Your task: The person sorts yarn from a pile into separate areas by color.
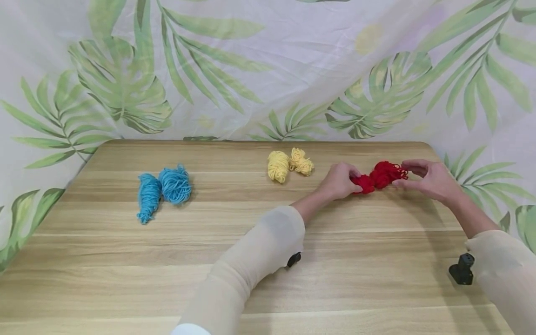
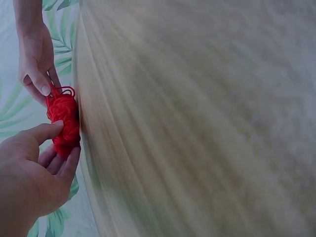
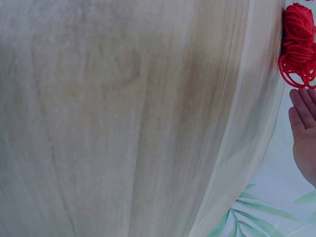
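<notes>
Red yarn (image 1: 383, 175) lies toward the right of the wooden table in the head view, bunched into two lumps that touch. My left hand (image 1: 340, 182) pinches its left end between thumb and fingers; the left wrist view shows the thumb on top of the red yarn (image 2: 64, 116). Beside the loose loops at the other end is my right hand (image 1: 431, 180), thumb and fingers spread apart. In the right wrist view, that right hand (image 3: 305, 133) has straight fingers just by the loops of red yarn (image 3: 298, 42). Whether they touch, I cannot tell.
Two yellow yarn bundles, one long (image 1: 278, 166) and one smaller (image 1: 301, 162), lie near the table's back edge. Farther left are two blue bundles, a twisted one (image 1: 149, 197) and a rounder one (image 1: 175, 184). A leaf-patterned cloth (image 1: 293, 70) hangs behind the table (image 1: 167, 270).
</notes>
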`<state>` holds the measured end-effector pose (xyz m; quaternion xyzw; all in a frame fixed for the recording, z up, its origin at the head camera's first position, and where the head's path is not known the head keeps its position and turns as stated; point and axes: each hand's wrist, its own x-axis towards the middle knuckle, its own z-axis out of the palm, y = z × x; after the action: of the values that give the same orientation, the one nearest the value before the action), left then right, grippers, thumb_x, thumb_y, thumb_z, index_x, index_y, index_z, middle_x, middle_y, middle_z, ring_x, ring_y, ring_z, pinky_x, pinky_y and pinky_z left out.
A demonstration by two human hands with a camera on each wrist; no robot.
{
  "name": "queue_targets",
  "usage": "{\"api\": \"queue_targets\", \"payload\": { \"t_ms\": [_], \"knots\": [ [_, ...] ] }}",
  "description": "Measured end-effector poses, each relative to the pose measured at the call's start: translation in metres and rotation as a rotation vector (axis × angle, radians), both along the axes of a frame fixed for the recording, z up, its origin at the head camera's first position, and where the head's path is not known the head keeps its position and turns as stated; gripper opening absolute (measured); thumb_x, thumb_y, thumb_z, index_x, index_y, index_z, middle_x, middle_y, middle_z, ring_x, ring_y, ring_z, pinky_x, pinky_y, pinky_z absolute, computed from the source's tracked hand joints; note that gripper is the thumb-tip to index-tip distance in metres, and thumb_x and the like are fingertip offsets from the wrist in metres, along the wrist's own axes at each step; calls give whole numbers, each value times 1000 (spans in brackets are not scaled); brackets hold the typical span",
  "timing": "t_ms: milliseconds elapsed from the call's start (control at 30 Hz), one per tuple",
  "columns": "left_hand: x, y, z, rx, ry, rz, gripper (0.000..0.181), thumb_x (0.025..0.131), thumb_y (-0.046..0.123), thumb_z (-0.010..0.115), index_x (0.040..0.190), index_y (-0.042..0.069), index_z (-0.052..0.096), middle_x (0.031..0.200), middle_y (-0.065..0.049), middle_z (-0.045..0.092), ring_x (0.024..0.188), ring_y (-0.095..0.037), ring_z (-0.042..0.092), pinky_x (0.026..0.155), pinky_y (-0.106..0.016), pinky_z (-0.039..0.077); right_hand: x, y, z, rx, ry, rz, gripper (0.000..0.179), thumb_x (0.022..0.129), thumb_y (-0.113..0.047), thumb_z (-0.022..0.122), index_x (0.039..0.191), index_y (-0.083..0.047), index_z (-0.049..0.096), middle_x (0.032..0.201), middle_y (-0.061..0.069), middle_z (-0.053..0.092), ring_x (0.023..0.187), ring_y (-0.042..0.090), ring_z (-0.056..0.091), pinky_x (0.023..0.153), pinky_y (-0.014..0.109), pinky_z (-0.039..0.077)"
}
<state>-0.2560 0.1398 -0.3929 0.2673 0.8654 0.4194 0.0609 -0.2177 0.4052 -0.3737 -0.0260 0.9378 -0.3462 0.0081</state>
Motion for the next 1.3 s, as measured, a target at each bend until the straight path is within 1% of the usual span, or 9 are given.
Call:
{"api": "queue_targets", "payload": {
  "t_ms": [267,467,567,633,733,900,1033,1133,1300],
  "knots": [
    [2,4,-3,-23,4,30,29,88,11,84,115,1,77,112,-9,77,104,-15,69,87,-13,50,0,2,-3,-10,15,8,69,91,-28,82,142,10,53,143,32,55,136,47,49,87,-2,37],
    [3,5,-4,-12,-10,39,29,88,11,84,115,1,77,112,-9,77,105,-15,68,86,-13,50,1,1,-2,-9,6,3,70,91,-29,82,142,8,54,144,31,55,137,46,49,88,-1,38],
    [2,6,-4,-13,-17,43,30,88,13,84,115,1,77,113,-8,77,105,-15,68,85,-13,49,-1,1,-2,-8,16,10,70,91,-28,82,142,9,54,143,32,55,136,48,49,88,0,39],
    [2,6,-4,-20,-13,41,31,88,14,85,115,2,77,113,-8,77,106,-15,68,85,-12,49,-2,1,-3,-7,18,17,70,91,-28,82,142,10,53,143,33,55,136,49,49,88,0,39],
    [2,7,-4,-31,-3,35,32,87,16,86,115,2,77,113,-6,77,107,-14,68,85,-11,48,-3,1,-3,1,16,4,70,91,-28,82,143,9,53,143,31,56,136,48,50,88,0,38],
    [3,8,-5,-37,3,31,33,86,17,87,114,2,77,112,-6,77,106,-13,68,84,-11,48,-2,2,-3,-4,24,17,70,91,-27,82,143,10,53,143,32,56,135,49,50,88,-1,38],
    [4,7,-5,-30,-10,35,35,86,18,87,115,2,77,113,-6,77,107,-13,68,86,-12,48,-2,1,-2,-5,17,23,71,92,-28,81,144,10,52,144,33,54,136,50,48,87,0,38],
    [4,6,-5,-23,-22,38,37,86,18,87,117,2,76,115,-6,76,109,-14,67,88,-13,49,-2,0,0,-1,0,12,72,92,-30,81,145,8,51,146,31,53,138,48,47,89,1,38],
    [5,3,-4,-28,-26,28,38,86,19,87,118,2,75,116,-6,76,108,-14,67,88,-14,49,-2,2,0,-17,8,26,70,93,-27,79,145,10,50,146,32,52,139,50,44,89,0,37]
  ]
}}
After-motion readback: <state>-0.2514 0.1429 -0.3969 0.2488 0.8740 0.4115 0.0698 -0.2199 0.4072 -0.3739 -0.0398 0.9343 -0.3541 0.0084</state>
